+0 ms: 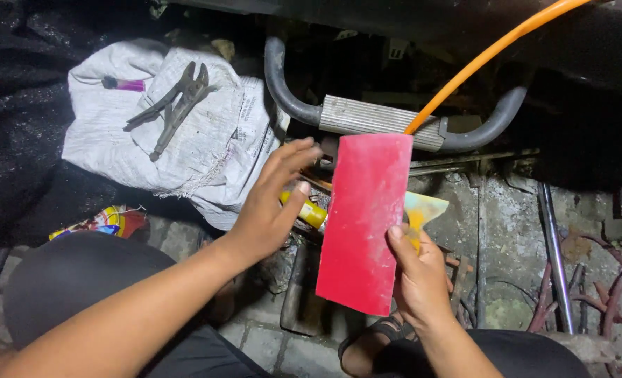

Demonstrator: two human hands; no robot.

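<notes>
My right hand [416, 276] holds a flat red rectangular sheet [363, 220] upright by its right edge, thumb on the front. Behind it in the same hand sticks out a yellow and pale-blue scraper-like piece [423, 208]. My left hand [272, 203] hovers open just left of the sheet, fingers spread and pointing right, holding nothing. Under its fingers lies a yellow-handled tool [309, 211] on the ground.
A white woven sack [206, 150] lies at upper left with locking pliers [174, 105] and a small purple-tipped item [123, 85] on it. A ribbed metal footrest [377, 120], an orange hose [493, 52], metal rods [554, 255] and a colourful wrapper [101, 222] surround me.
</notes>
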